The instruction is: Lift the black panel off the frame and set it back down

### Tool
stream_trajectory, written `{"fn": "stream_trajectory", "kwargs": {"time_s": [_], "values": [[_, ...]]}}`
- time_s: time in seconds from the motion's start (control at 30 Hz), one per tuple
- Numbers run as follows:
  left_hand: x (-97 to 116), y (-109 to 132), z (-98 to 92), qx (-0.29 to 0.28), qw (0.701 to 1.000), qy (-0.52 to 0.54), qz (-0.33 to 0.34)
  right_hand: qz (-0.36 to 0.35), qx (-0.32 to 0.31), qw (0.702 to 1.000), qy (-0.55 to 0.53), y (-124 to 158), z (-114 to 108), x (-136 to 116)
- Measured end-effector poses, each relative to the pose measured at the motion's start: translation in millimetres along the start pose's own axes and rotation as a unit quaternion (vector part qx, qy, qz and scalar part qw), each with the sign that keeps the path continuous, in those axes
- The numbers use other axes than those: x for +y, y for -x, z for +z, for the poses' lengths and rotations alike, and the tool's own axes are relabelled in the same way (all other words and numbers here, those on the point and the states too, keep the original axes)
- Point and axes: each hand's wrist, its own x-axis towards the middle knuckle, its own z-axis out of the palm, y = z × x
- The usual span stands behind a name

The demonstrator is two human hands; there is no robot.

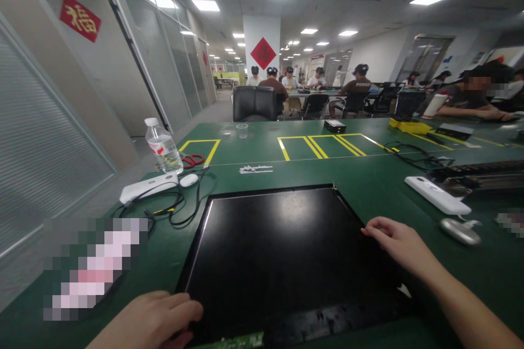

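Note:
A flat black panel (286, 251) with a glossy face lies on the green table (254, 147) right in front of me. My left hand (158, 319) rests at the panel's near left corner, fingers curled against its edge. My right hand (395, 240) lies on the panel's right edge, fingers bent down over the rim. A strip of green circuit board (237, 341) shows at the panel's near edge.
To the left are a water bottle (164, 146), red scissors (192, 160), a white power strip (147, 186) and black cables (180, 212). To the right lie a white device (436, 194), a silver mouse (460, 230) and dark trays (483, 174). Several seated people work at tables behind.

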Motion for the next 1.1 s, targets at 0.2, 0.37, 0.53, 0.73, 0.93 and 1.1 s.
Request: {"fn": "stream_trajectory", "kwargs": {"time_s": [0.2, 0.37, 0.53, 0.73, 0.93, 1.1], "values": [[2.3, -1.6, -2.7, -0.050, 0.998, 0.018, 0.019, 0.004, 0.003, 1.000, -0.006, -0.1, 1.4, -0.6], [3.4, -0.7, -4.1, -0.057, 0.998, 0.012, 0.024, 0.011, -0.006, 1.000, -0.002, 0.7, 0.7, -3.5], [5.1, -1.4, -5.4, -0.065, 0.998, 0.014, 0.014, 0.003, 0.004, 1.000, -0.001, -0.1, 1.0, -3.2], [4.6, -3.8, -4.8, -0.082, 0.996, 0.002, 0.024, 0.002, -0.002, 1.000, 0.000, -0.8, 1.7, -0.3], [2.9, -1.8, -1.2, -0.060, 0.998, 0.004, 0.036, 0.017, -0.014, 1.000, 0.009, -1.4, 2.2, -0.4], [4.9, -3.9, -3.8, -0.045, 0.998, 0.017, 0.035, 0.019, -0.011, 1.000, 0.007, -1.7, 2.5, -0.8]]}}
